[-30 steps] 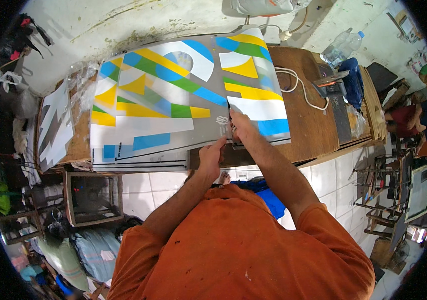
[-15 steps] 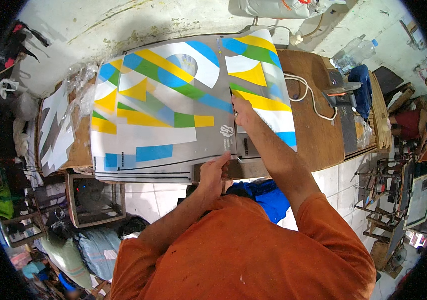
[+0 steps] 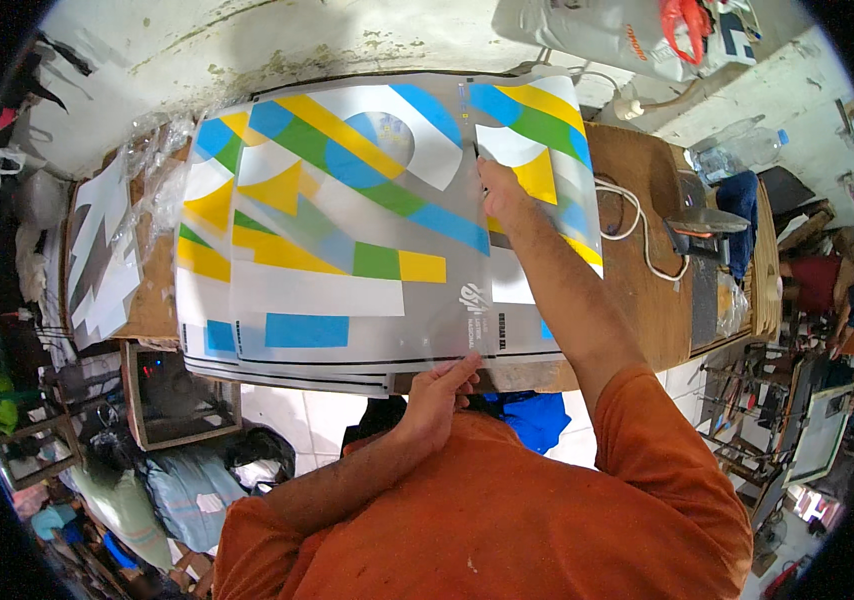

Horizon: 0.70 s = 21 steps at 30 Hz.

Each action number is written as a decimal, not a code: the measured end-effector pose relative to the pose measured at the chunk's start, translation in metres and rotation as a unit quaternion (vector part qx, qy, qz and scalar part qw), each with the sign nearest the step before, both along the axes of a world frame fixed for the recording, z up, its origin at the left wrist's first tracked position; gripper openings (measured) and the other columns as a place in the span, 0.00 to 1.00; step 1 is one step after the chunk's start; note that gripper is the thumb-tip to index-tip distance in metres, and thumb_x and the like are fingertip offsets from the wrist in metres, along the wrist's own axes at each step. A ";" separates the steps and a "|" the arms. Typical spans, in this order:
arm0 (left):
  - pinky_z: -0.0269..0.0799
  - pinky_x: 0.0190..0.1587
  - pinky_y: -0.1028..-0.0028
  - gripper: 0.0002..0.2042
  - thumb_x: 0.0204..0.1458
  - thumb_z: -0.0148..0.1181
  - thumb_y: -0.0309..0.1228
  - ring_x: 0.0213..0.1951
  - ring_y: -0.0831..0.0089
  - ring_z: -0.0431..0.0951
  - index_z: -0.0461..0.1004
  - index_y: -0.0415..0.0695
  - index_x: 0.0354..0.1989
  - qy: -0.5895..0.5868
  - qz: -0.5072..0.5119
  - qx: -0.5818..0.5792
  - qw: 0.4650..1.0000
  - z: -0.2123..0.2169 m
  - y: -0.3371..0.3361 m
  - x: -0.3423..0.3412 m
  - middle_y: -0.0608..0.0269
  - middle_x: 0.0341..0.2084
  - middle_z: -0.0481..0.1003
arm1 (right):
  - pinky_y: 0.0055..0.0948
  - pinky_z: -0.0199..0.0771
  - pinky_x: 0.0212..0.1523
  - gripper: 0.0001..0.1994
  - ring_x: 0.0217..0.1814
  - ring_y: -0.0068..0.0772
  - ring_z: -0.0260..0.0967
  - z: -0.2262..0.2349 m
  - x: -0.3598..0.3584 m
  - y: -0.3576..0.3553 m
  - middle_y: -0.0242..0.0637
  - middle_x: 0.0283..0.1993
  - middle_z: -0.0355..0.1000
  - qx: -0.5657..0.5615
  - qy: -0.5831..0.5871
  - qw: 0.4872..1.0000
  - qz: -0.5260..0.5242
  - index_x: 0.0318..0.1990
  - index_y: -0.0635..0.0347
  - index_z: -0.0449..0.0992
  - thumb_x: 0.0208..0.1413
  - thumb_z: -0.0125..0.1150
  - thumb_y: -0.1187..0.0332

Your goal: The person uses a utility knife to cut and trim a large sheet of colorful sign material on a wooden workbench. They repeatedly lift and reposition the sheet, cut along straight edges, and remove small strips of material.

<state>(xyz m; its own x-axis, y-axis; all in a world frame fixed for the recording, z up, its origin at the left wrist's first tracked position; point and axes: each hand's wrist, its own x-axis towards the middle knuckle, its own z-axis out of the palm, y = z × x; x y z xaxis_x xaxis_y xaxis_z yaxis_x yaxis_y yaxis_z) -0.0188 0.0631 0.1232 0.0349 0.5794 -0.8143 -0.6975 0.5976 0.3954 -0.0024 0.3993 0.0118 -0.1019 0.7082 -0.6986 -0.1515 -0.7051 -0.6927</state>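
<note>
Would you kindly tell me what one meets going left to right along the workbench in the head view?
White and grey sheet → multicoloured printed sheets → white cable → dark blue cloth.

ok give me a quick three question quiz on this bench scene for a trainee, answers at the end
1. Which hand reaches farther from the body, the left hand or the right hand?
2. True or false: the white cable lies left of the patterned sheeting.
3. The shirt is: a) green, b) orange, c) blue?

Key:
1. The right hand.
2. False; the white cable lies to its right.
3. b
</note>
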 end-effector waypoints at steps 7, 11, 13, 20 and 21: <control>0.61 0.36 0.78 0.16 0.59 0.58 0.44 0.31 0.80 0.66 0.78 0.42 0.36 -0.003 -0.068 0.007 0.998 0.010 0.002 -0.009 0.68 0.28 0.71 | 0.44 0.77 0.35 0.15 0.40 0.44 0.75 -0.014 -0.019 0.044 0.47 0.44 0.74 0.001 -0.008 0.999 -0.043 0.49 0.70 0.71 0.59 0.53 0.67; 0.61 0.36 0.77 0.18 0.59 0.56 0.45 0.31 0.79 0.66 0.77 0.40 0.34 -0.001 -0.104 0.011 0.995 0.011 0.001 -0.013 0.67 0.27 0.71 | 0.45 0.78 0.36 0.15 0.41 0.46 0.75 -0.012 -0.025 0.059 0.47 0.43 0.74 0.005 -0.010 1.000 -0.022 0.48 0.70 0.72 0.59 0.54 0.67; 0.61 0.36 0.77 0.19 0.59 0.56 0.47 0.30 0.78 0.66 0.78 0.40 0.32 0.011 -0.122 0.016 0.992 0.011 0.001 -0.015 0.67 0.26 0.71 | 0.45 0.78 0.37 0.14 0.41 0.45 0.75 -0.011 -0.030 0.067 0.46 0.42 0.74 -0.005 0.010 1.000 -0.027 0.47 0.69 0.72 0.59 0.54 0.67; 0.64 0.41 0.77 0.22 0.61 0.53 0.47 0.33 0.77 0.70 0.78 0.38 0.30 0.039 -0.190 0.034 0.980 0.011 -0.002 -0.026 0.64 0.27 0.74 | 0.40 0.76 0.35 0.12 0.39 0.39 0.75 -0.014 -0.047 0.109 0.41 0.39 0.75 0.004 -0.023 1.000 0.012 0.42 0.63 0.75 0.60 0.54 0.64; 0.64 0.42 0.77 0.22 0.61 0.54 0.47 0.33 0.77 0.70 0.78 0.37 0.30 0.043 -0.193 0.041 0.979 0.011 -0.003 -0.028 0.64 0.28 0.74 | 0.38 0.75 0.33 0.11 0.38 0.38 0.75 -0.015 -0.053 0.125 0.40 0.39 0.75 0.007 -0.066 0.998 0.018 0.41 0.61 0.75 0.60 0.54 0.63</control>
